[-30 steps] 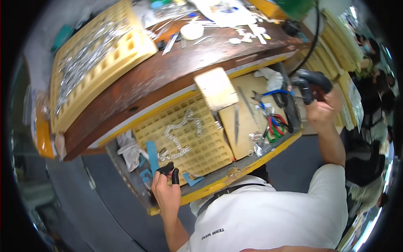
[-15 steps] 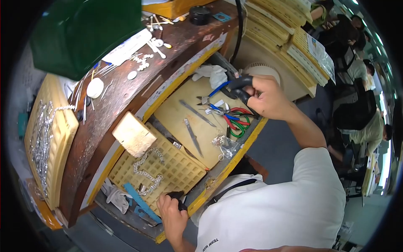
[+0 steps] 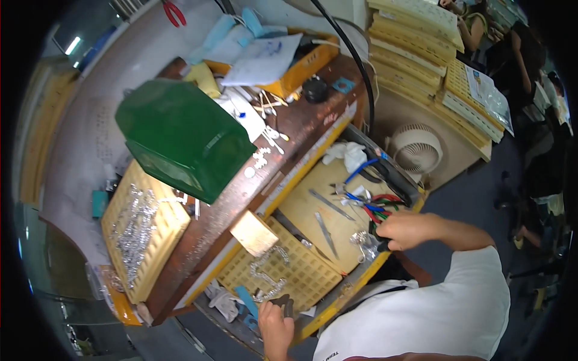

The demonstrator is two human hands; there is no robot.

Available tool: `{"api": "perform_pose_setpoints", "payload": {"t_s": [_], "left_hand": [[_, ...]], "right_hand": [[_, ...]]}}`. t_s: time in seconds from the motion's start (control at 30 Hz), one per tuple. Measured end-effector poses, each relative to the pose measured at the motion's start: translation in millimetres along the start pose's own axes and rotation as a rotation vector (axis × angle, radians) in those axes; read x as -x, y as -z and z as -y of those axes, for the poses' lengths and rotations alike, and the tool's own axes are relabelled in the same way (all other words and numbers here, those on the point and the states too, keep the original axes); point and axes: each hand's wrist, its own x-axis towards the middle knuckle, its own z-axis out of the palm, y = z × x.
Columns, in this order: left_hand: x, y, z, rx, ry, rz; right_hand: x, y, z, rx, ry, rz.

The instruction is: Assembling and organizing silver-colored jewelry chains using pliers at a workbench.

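Observation:
My left hand (image 3: 276, 330) is closed around a dark tool (image 3: 288, 307) at the near corner of the drawer; the tool's kind is unclear. Beside it, a silver chain (image 3: 263, 278) lies curved on a yellow grid tray (image 3: 313, 274). My right hand (image 3: 409, 230) is closed at the drawer's right front, next to several pliers (image 3: 385, 201) with red, green and blue handles. Something dark shows under its fingers, mostly hidden. A clear bag of small shiny pieces (image 3: 365, 245) lies beside that hand. A large black-handled tool (image 3: 397, 182) rests along the drawer's right end.
Two slim metal tools (image 3: 326, 234) lie in the drawer. A wooden block (image 3: 254, 233) juts from the bench edge. Above the bench hangs a green lamp shade (image 3: 180, 135); a tray of silver chains (image 3: 135, 231) leans left. A fan (image 3: 415, 147) and stacked yellow trays (image 3: 415, 48) stand right.
My right hand has let go of the black-handled tool, now at the drawer's right end, and come nearer, beside the pliers. My left hand keeps its dark tool. The view has shifted.

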Motion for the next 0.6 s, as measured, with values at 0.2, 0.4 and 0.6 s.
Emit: {"api": "perform_pose_setpoints", "payload": {"t_s": [0.2, 0.4, 0.6], "left_hand": [[-21, 45, -21, 0.063, -0.024, -0.233], [-38, 103, -18, 0.001, -0.169, -0.526], [-48, 162, -1, 0.038, -0.194, -0.980]], "right_hand": [[-5, 44, 13, -0.018, 0.167, -0.198], [-33, 111, 48, 0.064, 0.517, -0.667], [-74, 152, 68, 0.191, 0.548, -1.021]]}}
